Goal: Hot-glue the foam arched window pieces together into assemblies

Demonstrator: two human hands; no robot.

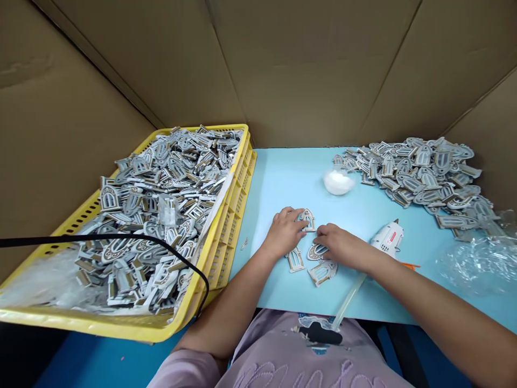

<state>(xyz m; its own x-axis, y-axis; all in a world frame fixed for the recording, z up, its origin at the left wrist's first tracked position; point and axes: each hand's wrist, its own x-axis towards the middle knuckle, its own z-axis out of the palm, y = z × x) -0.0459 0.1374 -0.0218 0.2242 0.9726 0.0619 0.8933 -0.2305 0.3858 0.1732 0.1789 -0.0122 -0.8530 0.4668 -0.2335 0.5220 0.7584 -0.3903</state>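
On the light blue table [283,178], my left hand [285,230] pinches a small grey arched window-shaped piece [307,219] with its fingertips. My right hand [338,243] lies just right of it, fingers curled down by the piece's lower edge and over another oval piece [316,251]. Two more arched pieces [295,260] [323,271] lie flat below the hands. A white glue gun [388,238] rests on the table right of my right wrist, with a clear glue stick [349,299] trailing toward me.
A yellow crate [226,215] heaped with the same grey pieces stands at left, a black cable [121,238] draped over it. A further pile of pieces [424,172] lies at far right, beside a white blob [338,182] and clear plastic [476,264]. Cardboard walls [307,64] enclose the table.
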